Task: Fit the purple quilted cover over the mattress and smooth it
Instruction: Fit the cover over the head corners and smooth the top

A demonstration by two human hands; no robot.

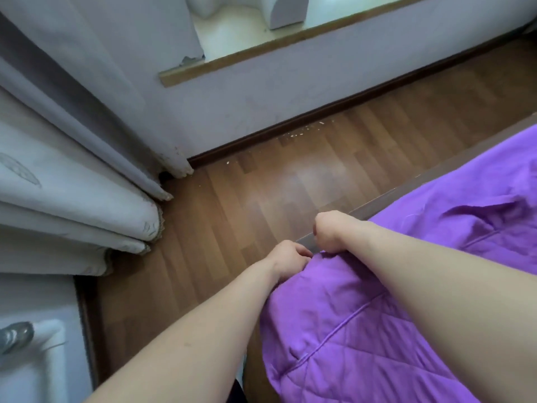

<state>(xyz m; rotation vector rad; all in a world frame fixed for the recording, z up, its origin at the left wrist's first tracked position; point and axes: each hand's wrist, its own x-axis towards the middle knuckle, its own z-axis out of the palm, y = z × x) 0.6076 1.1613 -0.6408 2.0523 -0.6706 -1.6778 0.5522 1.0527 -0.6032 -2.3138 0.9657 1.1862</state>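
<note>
1. Head view: I saw the purple quilted cover [363,330] hiding the mattress; its corner bunched at the bed frame edge [406,190].
2. Both my left hand [290,257] and right hand [334,232] were clenched on that corner.
3. No writing was readable.
4. Bare wooden floor [261,199] lay open toward the curtains [72,170].

We see a bed [406,186] along the right side, its dark frame edge running from near centre away to the far right. Directly on it lies the purple quilted cover [363,330], bunched and creased at the near corner, with stitched diamond lines showing close to us. Left of the bed, the brown wood-plank floor [261,199] stretches to the far wall, with pale crumbs [299,134] scattered by the dark skirting.
</note>
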